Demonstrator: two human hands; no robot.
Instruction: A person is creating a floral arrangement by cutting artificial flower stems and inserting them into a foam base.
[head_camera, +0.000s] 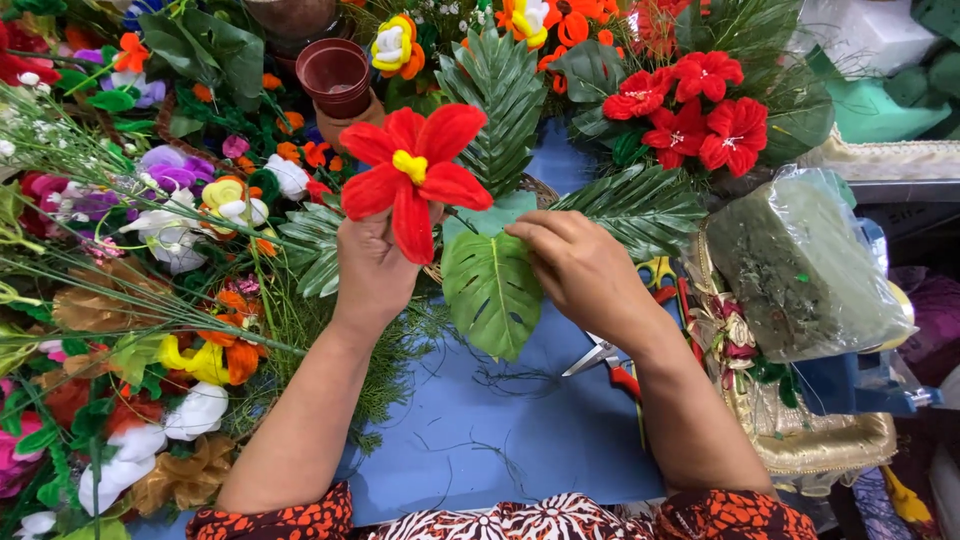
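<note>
My left hand (372, 268) holds up a big red artificial flower (412, 172) with a yellow centre; its stem is hidden behind the hand. My right hand (580, 268) rests its fingertips on the top of a broad split green leaf (492, 290) that hangs down between both hands. Behind them sits a woven basket (540, 186) with artificial fern fronds (500, 100) fanning out of it. Both hands hover over a blue table surface (500, 440).
Heaps of artificial flowers and stems (150, 250) crowd the left side. A bunch of red flowers (690, 110) lies at the back right. Scissors (610, 362) lie under my right wrist. A bagged green foam block (800, 265) and a gold-trimmed basket (810, 435) are at right. Brown pots (335, 75) stand behind.
</note>
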